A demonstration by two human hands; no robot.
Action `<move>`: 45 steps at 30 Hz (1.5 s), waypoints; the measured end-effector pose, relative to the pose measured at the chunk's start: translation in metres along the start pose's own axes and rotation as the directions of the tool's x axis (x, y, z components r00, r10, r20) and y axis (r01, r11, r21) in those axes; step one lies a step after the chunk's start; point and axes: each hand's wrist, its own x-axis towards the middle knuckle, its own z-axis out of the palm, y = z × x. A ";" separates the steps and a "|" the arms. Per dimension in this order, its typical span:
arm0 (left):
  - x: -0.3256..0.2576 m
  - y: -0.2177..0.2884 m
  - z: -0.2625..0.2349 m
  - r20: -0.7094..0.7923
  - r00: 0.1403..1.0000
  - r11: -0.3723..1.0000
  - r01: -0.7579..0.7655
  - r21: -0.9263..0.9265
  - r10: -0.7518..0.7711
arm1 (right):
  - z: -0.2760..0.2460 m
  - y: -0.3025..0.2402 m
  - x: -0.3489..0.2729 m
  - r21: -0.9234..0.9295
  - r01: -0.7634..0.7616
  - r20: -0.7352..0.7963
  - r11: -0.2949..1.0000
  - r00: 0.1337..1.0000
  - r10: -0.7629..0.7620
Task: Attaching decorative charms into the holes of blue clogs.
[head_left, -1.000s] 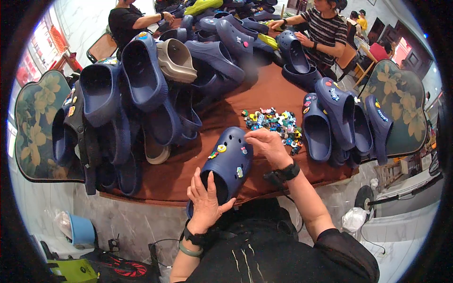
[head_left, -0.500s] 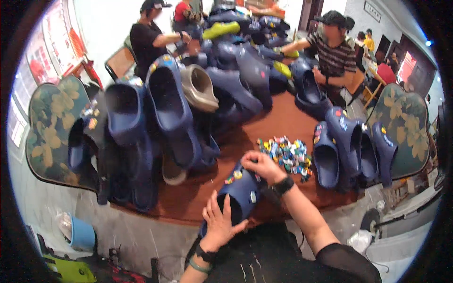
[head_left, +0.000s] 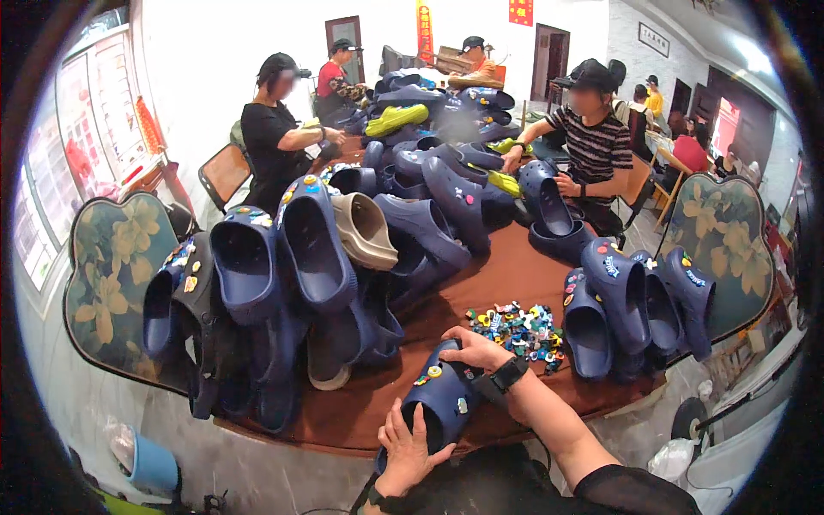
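Note:
A navy blue clog (head_left: 444,408) with small colourful shoe charms on its upper lies at the table's near edge, toe pointing away from me. My left hand (head_left: 407,448) grips it by the foot opening, fingers along one side and thumb on the other. Over the toe end curls my right hand (head_left: 474,351), thumb and fingers around it; part of the fingers is hidden behind the clog. Just beyond that hand lies a pile of small colourful shoe charms (head_left: 515,330).
Stacked navy clogs (head_left: 318,249) and a beige clog (head_left: 365,230) stand left. More decorated clogs (head_left: 588,330) are at right. Co-workers sit around the brown-covered table (head_left: 506,266); one in a striped shirt (head_left: 592,146) handles a clog. A blue bin (head_left: 153,463) stands on the floor.
My view has tilted up, so the table sits lower in the picture. The right hand's raised, pinched fingers have opened out and settled around the clog's toe. My left hand keeps its grip.

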 end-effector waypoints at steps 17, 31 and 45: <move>0.004 0.001 0.000 0.033 0.999 0.991 0.002 0.137 -0.007 | 0.007 -0.009 -0.012 -0.116 0.086 -0.105 0.990 0.990 -0.098; 0.006 0.003 0.000 -0.015 0.999 0.966 -0.046 0.253 0.051 | 0.002 0.039 0.003 -0.641 0.109 -0.413 0.760 0.785 -0.461; 0.002 0.003 -0.004 0.048 0.998 0.994 0.031 0.102 -0.036 | -0.023 0.092 -0.052 -0.790 0.200 -0.231 0.579 0.778 -0.584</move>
